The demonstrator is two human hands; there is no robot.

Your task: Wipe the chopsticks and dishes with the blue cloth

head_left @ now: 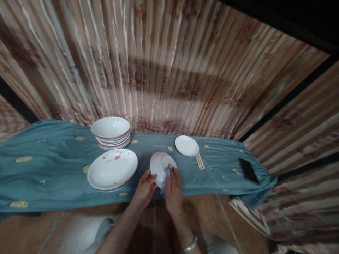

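Note:
A white bowl (pixel 156 165), tilted on its side, is held just above the near edge of the cloth-covered table. My left hand (pixel 146 186) grips its left rim, thumb on the near face. Against the round middle part of the bowl, my right hand (pixel 173 183) presses a light blue cloth (pixel 167 171), its fingers closed over most of it. Left of my hands lie large oval plates (pixel 112 171), stacked, the top one with a floral print. Behind these stands a stack of white bowls (pixel 110 127) with red rims.
A small white plate (pixel 186 145) lies to the right, with wooden chopsticks (pixel 200 161) at its lower edge. Farther right is a black phone (pixel 248 171). The table has a teal cloth (pixel 60 169); a patterned curtain (pixel 159 70) hangs behind, with dark frame bars at the sides.

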